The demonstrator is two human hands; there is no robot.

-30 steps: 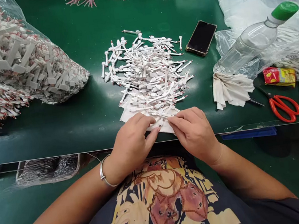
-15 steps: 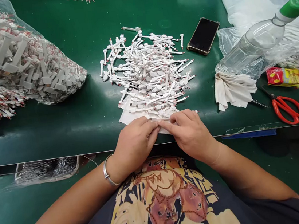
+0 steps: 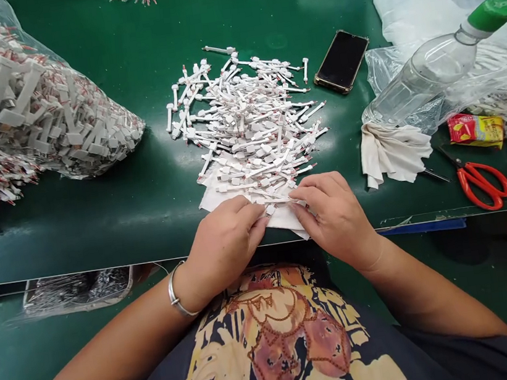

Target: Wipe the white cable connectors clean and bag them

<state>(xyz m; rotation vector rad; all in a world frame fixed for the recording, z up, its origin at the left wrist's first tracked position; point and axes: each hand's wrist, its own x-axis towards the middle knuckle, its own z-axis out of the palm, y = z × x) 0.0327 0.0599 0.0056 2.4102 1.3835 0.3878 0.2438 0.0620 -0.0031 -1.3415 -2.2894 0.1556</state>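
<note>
Short white cables (image 3: 253,115) with flat white connector ends and reddish wire tips lie in a loose pile on the green table, the near ones on a white cloth (image 3: 217,196). At the pile's near edge my left hand (image 3: 229,240) is closed, thumb and index finger pinching a short white cable (image 3: 269,210) whose metal plug shows at the fingertips. Opposite it, my right hand (image 3: 339,219) has its curled fingertips at the right end of a white cable lying between the hands. Part of what each hand grips is hidden by the fingers.
Left stands a big clear bag (image 3: 70,114) full of white cables. To the right are a phone (image 3: 342,61), a clear bottle (image 3: 429,73) with green cap, a crumpled cloth (image 3: 393,150), red-handled scissors (image 3: 484,184) and a snack packet (image 3: 477,130). The table's front edge runs before my body.
My right hand has moved right, away from my left, and its fingers have lifted and parted somewhat. A plug and more white cloth now show between the hands. The left hand stays nearly in place.
</note>
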